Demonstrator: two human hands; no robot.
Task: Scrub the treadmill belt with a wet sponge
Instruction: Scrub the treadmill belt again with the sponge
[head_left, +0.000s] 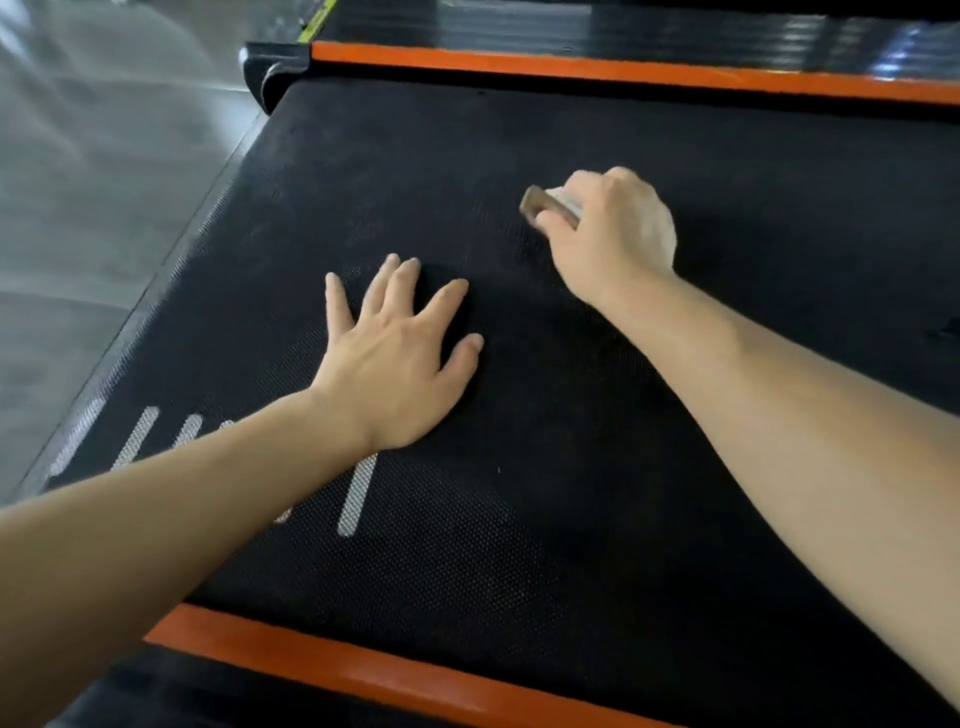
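No brand or lettering can be read anywhere you look; the only markings are pale dotted stripes (357, 493) printed on the treadmill belt (597, 441) near your left forearm. The belt is black with a fine dimpled, mesh-like texture, and it fills most of the head view. Orange strips run along both of its edges, one close to you (363, 670) and one on the far side (597, 67), each backed by glossy black plastic. Your left hand (395, 358) lies flat on the belt, palm down, fingers spread and gripping nothing. Your right hand (608, 234) is clenched around the sponge (545, 205), which presses on the belt further out; only a brownish edge and a pale top show past your fingers. Beyond the belt's left end lies a smooth grey floor (93, 197), blurred and faintly shiny.
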